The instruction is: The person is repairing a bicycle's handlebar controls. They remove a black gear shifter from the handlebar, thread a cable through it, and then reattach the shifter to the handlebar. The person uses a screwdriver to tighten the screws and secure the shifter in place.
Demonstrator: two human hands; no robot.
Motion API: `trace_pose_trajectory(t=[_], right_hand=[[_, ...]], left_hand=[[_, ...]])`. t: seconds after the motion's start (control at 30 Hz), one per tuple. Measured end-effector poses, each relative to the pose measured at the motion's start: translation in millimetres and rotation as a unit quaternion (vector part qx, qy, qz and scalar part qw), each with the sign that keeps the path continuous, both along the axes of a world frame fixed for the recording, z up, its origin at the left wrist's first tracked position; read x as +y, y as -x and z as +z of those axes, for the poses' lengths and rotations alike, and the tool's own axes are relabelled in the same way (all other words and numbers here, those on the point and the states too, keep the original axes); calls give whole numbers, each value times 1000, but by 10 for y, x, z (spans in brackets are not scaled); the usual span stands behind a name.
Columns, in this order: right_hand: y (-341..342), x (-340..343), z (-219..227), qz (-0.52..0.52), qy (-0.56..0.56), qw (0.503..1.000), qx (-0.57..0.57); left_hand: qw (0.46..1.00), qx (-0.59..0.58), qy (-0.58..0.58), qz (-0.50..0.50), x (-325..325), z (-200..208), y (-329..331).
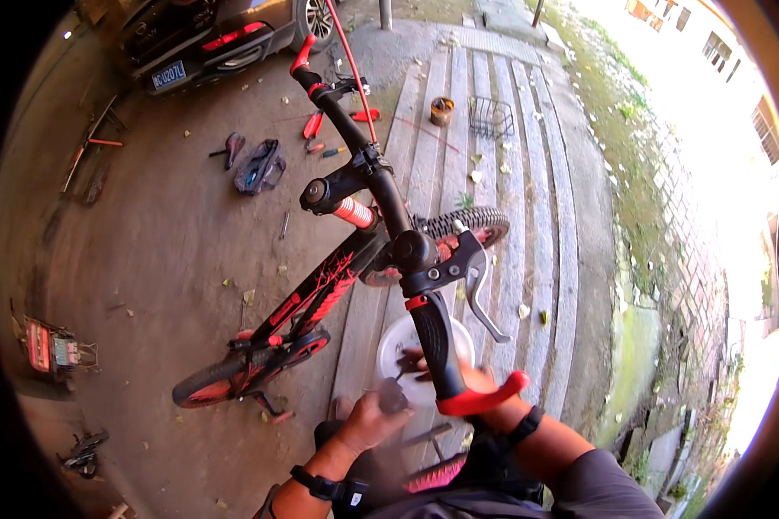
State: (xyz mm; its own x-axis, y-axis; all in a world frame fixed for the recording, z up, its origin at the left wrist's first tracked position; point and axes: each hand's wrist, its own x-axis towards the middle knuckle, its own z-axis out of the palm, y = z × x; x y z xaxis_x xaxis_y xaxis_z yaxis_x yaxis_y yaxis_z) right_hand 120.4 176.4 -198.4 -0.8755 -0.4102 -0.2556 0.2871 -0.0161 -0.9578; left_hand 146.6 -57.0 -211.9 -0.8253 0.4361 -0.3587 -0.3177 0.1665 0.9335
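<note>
The left hand closes its fingers on a small dark blurred tool, the right hand, grip unclear, lies behind the black rubber handlebar grip of the red-and-black bicycle, over a white round plate.

Bare concrete ground across the left and middle of the frame, ribbed into long strips toward the upper right. Standing on it, a red-and-black small bicycle, its rear wheel at lower left. Lying at upper centre: an open tool pouch, red-handled pliers, a screwdriver just beside them. Further up, a rusty tin can next to a black wire basket. At lower centre, a white round dish (partly hidden by the handlebar). Scattered dry leaves throughout. Parked at the top left, a dark car.
</note>
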Motion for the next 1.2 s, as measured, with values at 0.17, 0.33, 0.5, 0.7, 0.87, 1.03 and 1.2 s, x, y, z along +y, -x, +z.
trace_pose_trajectory(t=[0.17, 0.33, 0.5, 0.7, 0.87, 1.03, 1.2], right_hand=[[268, 509, 776, -190, 138, 958, -165], [697, 507, 1519, -179, 110, 967, -144], [923, 314, 1763, -115, 128, 974, -149], [950, 275, 1693, -120, 65, 983, -126], [959, 267, 1768, -128, 63, 981, -131], [947, 270, 1740, -127, 68, 980, -136], [945, 257, 1726, -124, 69, 978, -151]], left_hand=[[999, -37, -4, 31, -344, 256, -351], [985, -151, -8, 85, -416, 965, -450], [978, -175, -13, 115, -321, 1404, -416], [977, -174, -34, 118, -201, 1489, -410], [982, -154, -21, 111, -154, 1524, -364], [985, -132, -14, 110, -109, 1601, -268], [988, -87, 38, 123, -130, 1943, -32]])
